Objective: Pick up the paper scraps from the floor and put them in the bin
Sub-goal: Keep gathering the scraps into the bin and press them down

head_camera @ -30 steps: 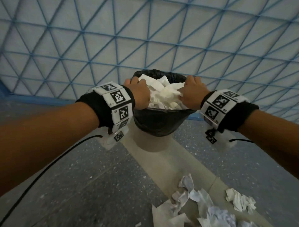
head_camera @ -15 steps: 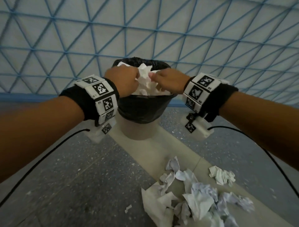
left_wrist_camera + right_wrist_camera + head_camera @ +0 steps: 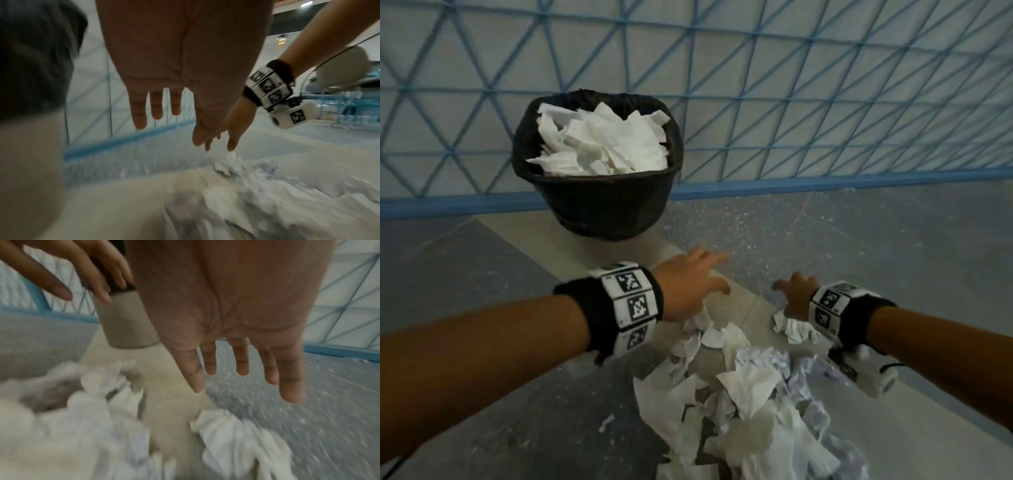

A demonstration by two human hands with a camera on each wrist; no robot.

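A bin [image 3: 599, 209] lined with a black bag stands by the fence, heaped with white paper [image 3: 606, 144]. A pile of crumpled paper scraps [image 3: 750, 394] lies on the floor in front of it. My left hand [image 3: 695, 284] hovers over the pile's far edge, fingers straight and spread, holding nothing; the left wrist view shows its bare palm [image 3: 185, 65]. My right hand [image 3: 796, 291] hangs open just above a separate crumpled scrap [image 3: 792, 327], also empty, with its fingers [image 3: 242, 363] extended over the floor.
A blue mesh fence [image 3: 825, 102] with a blue base rail runs behind the bin. The floor is dark speckled grey with a pale beige strip [image 3: 743, 298] running under the bin and the scraps. A tiny scrap [image 3: 606, 422] lies apart at the left.
Both hands have let go of the paper in the bin and dropped down to the floor pile, now open. The view has tilted down towards the scraps.
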